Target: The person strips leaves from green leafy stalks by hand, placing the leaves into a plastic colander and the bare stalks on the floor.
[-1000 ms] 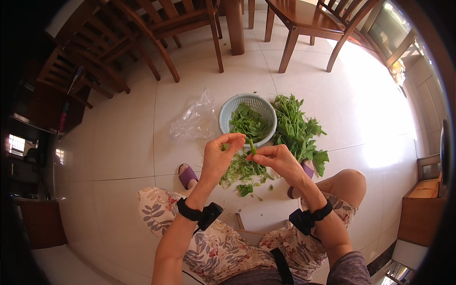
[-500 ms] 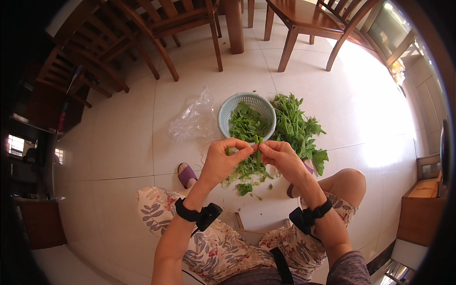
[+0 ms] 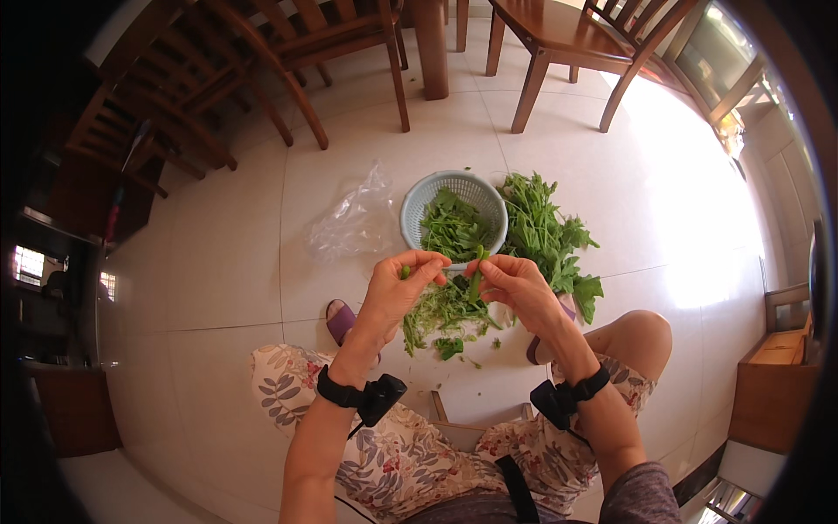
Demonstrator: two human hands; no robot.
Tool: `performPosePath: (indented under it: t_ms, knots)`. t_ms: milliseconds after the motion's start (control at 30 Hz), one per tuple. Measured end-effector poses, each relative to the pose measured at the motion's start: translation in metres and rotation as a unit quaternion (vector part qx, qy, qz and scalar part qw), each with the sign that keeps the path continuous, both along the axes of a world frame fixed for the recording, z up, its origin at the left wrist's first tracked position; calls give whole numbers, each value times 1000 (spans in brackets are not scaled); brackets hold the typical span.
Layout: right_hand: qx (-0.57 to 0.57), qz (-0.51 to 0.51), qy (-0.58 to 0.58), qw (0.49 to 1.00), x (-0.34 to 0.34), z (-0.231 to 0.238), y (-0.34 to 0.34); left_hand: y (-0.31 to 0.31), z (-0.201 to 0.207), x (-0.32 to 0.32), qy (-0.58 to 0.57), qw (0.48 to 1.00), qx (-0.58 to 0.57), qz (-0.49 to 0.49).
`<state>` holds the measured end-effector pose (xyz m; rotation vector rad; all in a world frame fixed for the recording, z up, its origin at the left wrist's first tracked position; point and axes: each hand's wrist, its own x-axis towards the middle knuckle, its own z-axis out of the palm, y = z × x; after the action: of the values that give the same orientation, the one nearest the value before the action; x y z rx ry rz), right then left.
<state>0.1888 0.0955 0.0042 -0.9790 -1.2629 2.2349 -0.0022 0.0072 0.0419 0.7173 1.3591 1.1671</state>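
Between the thumb and fingers of my right hand [image 3: 517, 286] is a green stem [image 3: 476, 288], held upright with a bent tip at its top. My left hand [image 3: 394, 295] is closed in a pinch a short way to its left, and a bit of green stem [image 3: 405, 272] shows in its curled fingers. Whether its fingertips hold a thin strand is too small to tell. Just beyond both hands sits a grey-blue plastic colander [image 3: 410, 208] with leafy greens [image 3: 456, 224] in it. Below the hands lies a heap of shredded green peelings [image 3: 441, 310] on the floor.
Right of the colander lies a big pile of leafy stems [image 3: 543, 229]. A crumpled clear plastic bag [image 3: 353, 218] is to its left. Wooden chairs [image 3: 559, 31] stand at the far side. My feet in purple slippers [image 3: 340, 323] flank the peelings.
My left hand has drawn left and slightly down, away from the right hand. The right hand keeps the stem nearly in place. The bag and the greens look the same.
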Motion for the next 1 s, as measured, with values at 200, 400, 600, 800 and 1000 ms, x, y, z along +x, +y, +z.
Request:
performPosePath:
  t_ms: [200, 400, 600, 800, 1000]
  knots:
    - [46, 29, -78, 995, -12, 7, 5, 0, -6, -16, -205, 978, -1, 47]
    - [194, -35, -114, 974, -35, -19, 24, 8, -17, -16, -281, 958, -13, 65]
    - [212, 139, -59, 965, -33, -4, -9, 6, -26, -22, -285, 951, -7, 122]
    - [197, 198, -68, 958, -26, 6, -26, 9, -28, -16, -284, 954, 10, 91]
    - [132, 153, -63, 977, -16, 14, -17, 8, -4, 2, -189, 978, 28, 84]
